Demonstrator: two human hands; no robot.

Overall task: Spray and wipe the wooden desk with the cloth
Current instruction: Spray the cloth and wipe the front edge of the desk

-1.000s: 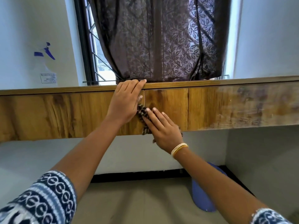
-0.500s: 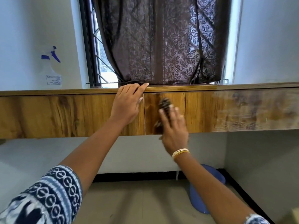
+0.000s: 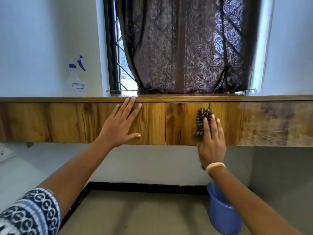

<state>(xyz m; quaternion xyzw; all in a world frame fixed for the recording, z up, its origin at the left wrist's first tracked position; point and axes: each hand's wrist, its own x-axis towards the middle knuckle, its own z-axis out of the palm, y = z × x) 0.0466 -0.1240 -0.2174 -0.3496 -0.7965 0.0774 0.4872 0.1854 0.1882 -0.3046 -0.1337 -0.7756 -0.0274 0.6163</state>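
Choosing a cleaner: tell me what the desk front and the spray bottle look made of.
Desk front: wood-grain panels, likely laminate or veneer with a smooth satin finish; the far right part looks dull and streaky. Spray bottle: translucent plastic with a blue trigger and a paper label.

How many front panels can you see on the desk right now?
3. The left panel lies under the flat left hand; the narrow middle panel is where the right hand presses the cloth; the right panel looks dull and streaked. More may lie outside the frame.
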